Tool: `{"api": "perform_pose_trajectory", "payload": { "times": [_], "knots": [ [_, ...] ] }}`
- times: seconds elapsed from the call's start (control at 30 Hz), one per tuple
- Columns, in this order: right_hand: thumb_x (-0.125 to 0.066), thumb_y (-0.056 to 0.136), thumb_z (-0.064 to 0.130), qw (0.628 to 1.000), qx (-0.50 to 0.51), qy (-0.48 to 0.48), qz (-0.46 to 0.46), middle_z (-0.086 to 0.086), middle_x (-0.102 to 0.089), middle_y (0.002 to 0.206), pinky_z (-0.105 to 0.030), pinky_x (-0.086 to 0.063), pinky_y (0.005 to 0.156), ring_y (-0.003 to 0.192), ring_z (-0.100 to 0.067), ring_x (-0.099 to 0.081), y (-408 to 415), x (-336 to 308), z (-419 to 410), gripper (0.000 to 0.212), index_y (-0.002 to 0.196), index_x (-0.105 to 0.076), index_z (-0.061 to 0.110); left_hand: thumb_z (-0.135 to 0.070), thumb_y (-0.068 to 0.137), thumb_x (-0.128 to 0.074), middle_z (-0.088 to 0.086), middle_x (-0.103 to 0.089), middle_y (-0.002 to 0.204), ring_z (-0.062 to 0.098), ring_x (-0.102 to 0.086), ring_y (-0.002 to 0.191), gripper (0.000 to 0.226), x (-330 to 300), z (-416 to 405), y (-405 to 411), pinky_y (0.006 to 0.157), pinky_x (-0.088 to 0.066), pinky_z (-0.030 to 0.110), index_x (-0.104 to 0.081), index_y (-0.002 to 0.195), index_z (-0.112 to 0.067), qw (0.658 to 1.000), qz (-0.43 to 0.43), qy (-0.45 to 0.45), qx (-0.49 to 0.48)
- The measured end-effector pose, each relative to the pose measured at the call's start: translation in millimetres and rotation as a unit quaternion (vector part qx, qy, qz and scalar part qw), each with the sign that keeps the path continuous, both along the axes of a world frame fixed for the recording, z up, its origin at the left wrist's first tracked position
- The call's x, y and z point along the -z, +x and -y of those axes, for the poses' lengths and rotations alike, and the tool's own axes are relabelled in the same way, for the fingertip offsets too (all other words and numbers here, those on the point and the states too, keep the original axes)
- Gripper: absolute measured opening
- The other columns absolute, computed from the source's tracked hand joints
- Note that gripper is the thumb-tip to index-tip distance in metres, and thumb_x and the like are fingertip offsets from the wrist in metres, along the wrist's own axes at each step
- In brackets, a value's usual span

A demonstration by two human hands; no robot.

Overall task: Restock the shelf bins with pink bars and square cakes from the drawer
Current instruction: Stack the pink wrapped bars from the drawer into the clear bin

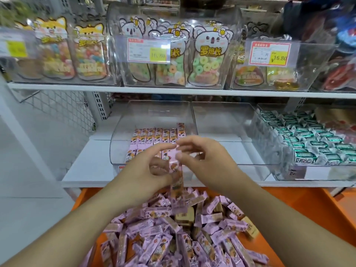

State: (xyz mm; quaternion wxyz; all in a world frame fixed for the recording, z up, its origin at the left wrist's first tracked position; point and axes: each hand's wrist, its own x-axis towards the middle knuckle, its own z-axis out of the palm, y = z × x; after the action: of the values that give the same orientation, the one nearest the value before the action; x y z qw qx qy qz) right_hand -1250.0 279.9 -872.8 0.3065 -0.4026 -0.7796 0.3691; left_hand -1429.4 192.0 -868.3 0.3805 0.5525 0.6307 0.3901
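Both hands meet in front of a clear shelf bin (115, 139) where pink bars (154, 134) stand in neat rows. My left hand (146, 170) grips a bunch of pink bars (176, 182) that hang upright, blurred. My right hand (202, 157) pinches the top of that bunch with thumb and fingertips. Below, the orange drawer (300, 209) holds a loose heap of pink bars (173, 237) with a few brown square cakes (184, 215) among them. The clear bin (221, 120) to the right of the pink one looks empty.
A third clear bin (269, 143) at the right holds green-wrapped sweets (312, 145). The upper shelf (173, 90) carries clear bins of bagged gummy sweets with price tags. A white wire grid backs the shelf at left.
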Motion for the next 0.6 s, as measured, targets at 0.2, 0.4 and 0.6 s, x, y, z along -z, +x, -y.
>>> {"api": "perform_pose_trajectory", "payload": {
  "times": [0.2, 0.4, 0.6],
  "knots": [
    [-0.061, 0.103, 0.028, 0.994, 0.068, 0.054, 0.062, 0.03, -0.056, 0.131, -0.02, -0.047, 0.093, 0.106, 0.005, -0.052, 20.7, -14.4, -32.3, 0.038, 0.138, -0.059, 0.043, -0.02, 0.081, -0.088, -0.005, -0.07, 0.098, 0.008, -0.071, 0.083, 0.041, -20.7, -72.0, -7.2, 0.072, -0.057, 0.027, -0.068, 0.113, -0.036, 0.993, -0.048, 0.092, -0.056],
    [-0.059, 0.104, 0.027, 0.997, 0.062, 0.023, 0.05, 0.03, -0.059, 0.125, -0.01, -0.047, 0.073, 0.089, 0.008, -0.062, 23.4, -2.2, -44.2, 0.04, 0.14, -0.058, 0.044, -0.016, 0.083, -0.088, 0.008, -0.064, 0.087, 0.014, -0.062, 0.07, 0.043, 19.9, -148.3, -7.6, 0.063, -0.054, 0.027, -0.065, 0.119, -0.022, 0.992, -0.123, -0.024, 0.017],
    [-0.06, 0.104, 0.021, 0.992, 0.045, 0.054, 0.1, 0.023, -0.058, 0.138, -0.013, -0.034, 0.103, 0.121, 0.002, -0.051, 22.6, 15.0, -51.3, 0.045, 0.146, -0.056, 0.036, -0.028, 0.084, -0.087, -0.005, -0.065, 0.092, 0.009, -0.059, 0.073, 0.06, 56.5, -161.7, -11.5, 0.063, -0.045, 0.023, -0.054, 0.135, -0.025, 0.968, -0.234, -0.074, 0.048]
  ]
}}
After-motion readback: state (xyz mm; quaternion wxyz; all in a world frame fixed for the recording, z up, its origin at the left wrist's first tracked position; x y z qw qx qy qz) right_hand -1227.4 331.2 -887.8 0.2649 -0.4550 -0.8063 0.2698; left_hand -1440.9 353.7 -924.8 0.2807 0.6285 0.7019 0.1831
